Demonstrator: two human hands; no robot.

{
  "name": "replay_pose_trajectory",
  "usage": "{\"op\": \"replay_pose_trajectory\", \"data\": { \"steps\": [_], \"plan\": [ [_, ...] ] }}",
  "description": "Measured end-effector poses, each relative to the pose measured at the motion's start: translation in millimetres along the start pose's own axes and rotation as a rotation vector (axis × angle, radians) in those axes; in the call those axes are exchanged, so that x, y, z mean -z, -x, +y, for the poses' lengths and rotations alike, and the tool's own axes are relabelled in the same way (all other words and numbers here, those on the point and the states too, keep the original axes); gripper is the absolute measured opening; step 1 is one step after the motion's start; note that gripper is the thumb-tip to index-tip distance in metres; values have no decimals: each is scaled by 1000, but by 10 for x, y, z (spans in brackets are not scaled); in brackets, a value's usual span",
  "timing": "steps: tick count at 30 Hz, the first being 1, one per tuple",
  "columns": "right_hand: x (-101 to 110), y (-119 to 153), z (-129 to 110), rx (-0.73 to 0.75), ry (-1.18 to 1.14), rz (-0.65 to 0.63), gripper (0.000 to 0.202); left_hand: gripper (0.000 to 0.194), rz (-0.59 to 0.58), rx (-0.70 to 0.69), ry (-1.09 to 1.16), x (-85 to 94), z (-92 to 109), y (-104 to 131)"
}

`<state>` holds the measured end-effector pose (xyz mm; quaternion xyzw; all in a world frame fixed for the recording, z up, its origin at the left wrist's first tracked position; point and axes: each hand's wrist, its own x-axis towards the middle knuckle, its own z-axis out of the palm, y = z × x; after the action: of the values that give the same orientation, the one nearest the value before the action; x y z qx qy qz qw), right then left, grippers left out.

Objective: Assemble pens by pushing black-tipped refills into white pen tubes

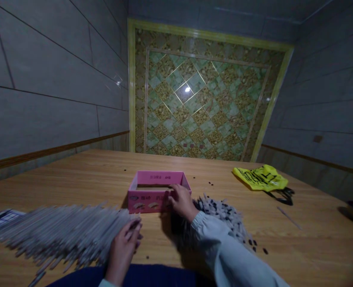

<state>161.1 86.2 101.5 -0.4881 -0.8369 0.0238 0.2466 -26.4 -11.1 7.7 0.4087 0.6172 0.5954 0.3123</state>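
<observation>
A dark blue cloth (155, 276) lies at the near edge of the light wood-grain table (89, 171). The left hand (124, 245) is at the right end of a broad heap of long, thin grey rods (71, 231), its fingers curled; whether they grip anything is unclear. On the right, beneath and beside the pale blue-grey sleeve (224, 247), lies a second heap of thin grey rods with black ends (224, 215), with small black pieces (265, 251) scattered just beside it. The right hand (180, 201) is at the right front of an open, pink rectangular box with dark printing (148, 205), fingers bent over its front rim; whether they hold anything is hidden. The box stands between the heaps, slightly beyond them. Farther right lie one loose grey rod (289, 218) and a crumpled bright-yellow bag with black lettering (260, 178). Behind the table rises a green-and-brown tiled panel (194, 103).
</observation>
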Motion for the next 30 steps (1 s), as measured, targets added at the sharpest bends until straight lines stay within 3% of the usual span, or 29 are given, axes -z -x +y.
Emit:
{"op": "replay_pose_trajectory", "data": {
  "steps": [1, 2, 4, 6, 7, 9, 14, 22, 30],
  "plan": [
    [-22, 152, -77, -11, -57, 43, 38, 49, 1, 5, 10, 85, 31, -30],
    [-63, 328, -164, -41, -265, 116, 31, 49, 32, -8, 34, 168, 58, -61],
    [-201, 720, -349, -36, -378, 74, 23, 49, 99, -40, -43, 318, 91, -120],
    [-388, 1090, -520, -48, -537, -147, 16, 48, 96, -111, -270, 425, 97, -167],
    [-485, 1239, -590, -52, -544, -287, 16, 47, 81, -142, -388, 459, 93, -181],
    [-658, 1431, -685, -44, -481, -422, 15, 39, 35, -186, -586, 490, 76, -181],
    [-852, 1445, -704, -39, -412, -468, 21, 16, -73, -211, -935, 409, 54, -43],
    [-900, 1448, -634, 108, -450, -494, 25, 24, -140, -239, -1368, 218, 149, 129],
    [-973, 1444, -621, 161, -445, -448, 22, 31, -165, -244, -1421, 142, 139, 206]
  ]
}}
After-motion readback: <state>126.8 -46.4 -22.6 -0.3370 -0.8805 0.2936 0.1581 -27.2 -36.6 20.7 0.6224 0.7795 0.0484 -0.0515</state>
